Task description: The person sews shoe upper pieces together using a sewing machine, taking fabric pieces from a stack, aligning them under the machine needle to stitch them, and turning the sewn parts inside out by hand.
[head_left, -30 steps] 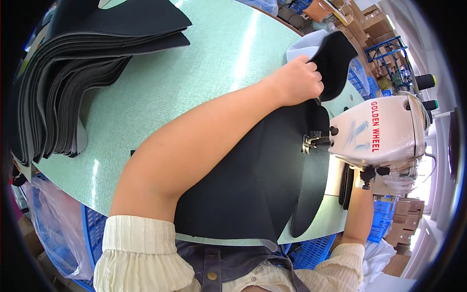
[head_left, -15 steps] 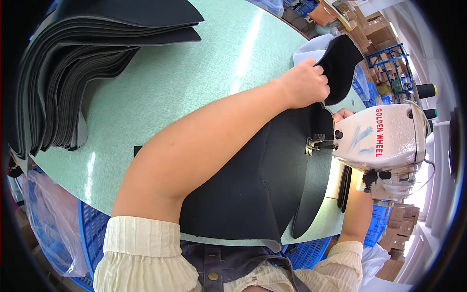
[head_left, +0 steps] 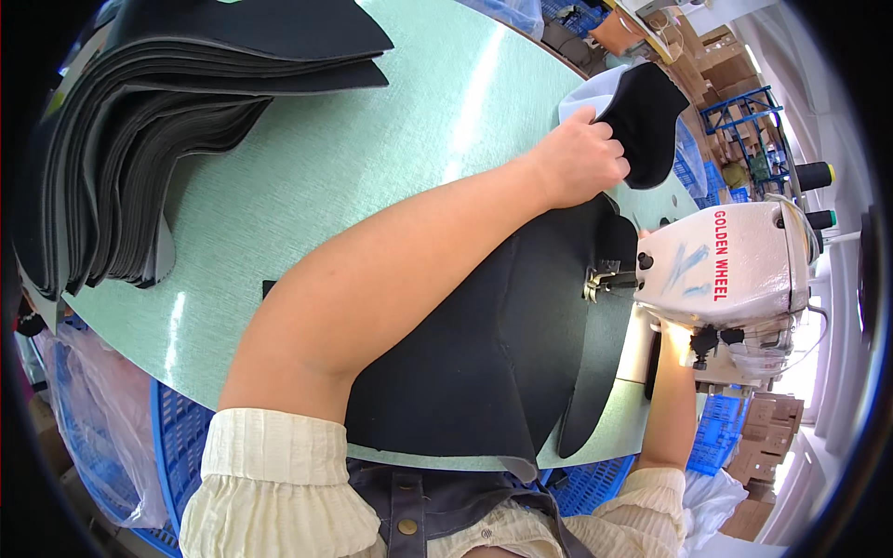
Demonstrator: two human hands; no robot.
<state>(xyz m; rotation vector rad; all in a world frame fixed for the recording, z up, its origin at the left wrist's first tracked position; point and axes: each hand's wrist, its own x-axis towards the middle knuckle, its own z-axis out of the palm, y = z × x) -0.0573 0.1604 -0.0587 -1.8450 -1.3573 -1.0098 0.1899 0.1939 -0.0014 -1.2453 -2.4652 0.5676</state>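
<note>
My left hand [head_left: 581, 160] is closed on the edge of a black fabric piece [head_left: 644, 126], whose far end stands up and shows a pale grey underside. My left forearm reaches across a large black fabric panel [head_left: 446, 391] on the table. The panel's right part lies under the presser foot [head_left: 593, 284] of a white sewing machine [head_left: 716, 270]. My right forearm [head_left: 672, 409] passes beneath the machine head, which hides nearly all of my right hand; its fingers cannot be made out.
A thick stack of folded black fabric pieces [head_left: 121, 177] lies on the pale green table [head_left: 372, 139] at the far left. Blue crates [head_left: 181, 428] stand below the near edge. Thread spools [head_left: 816, 175] sit behind the machine, and cardboard boxes [head_left: 767, 423] fill the right side.
My right hand's fingers, visible beside the machine head before, are now almost wholly hidden, and the right forearm has shifted slightly left. The raised fabric end has moved a little up and left.
</note>
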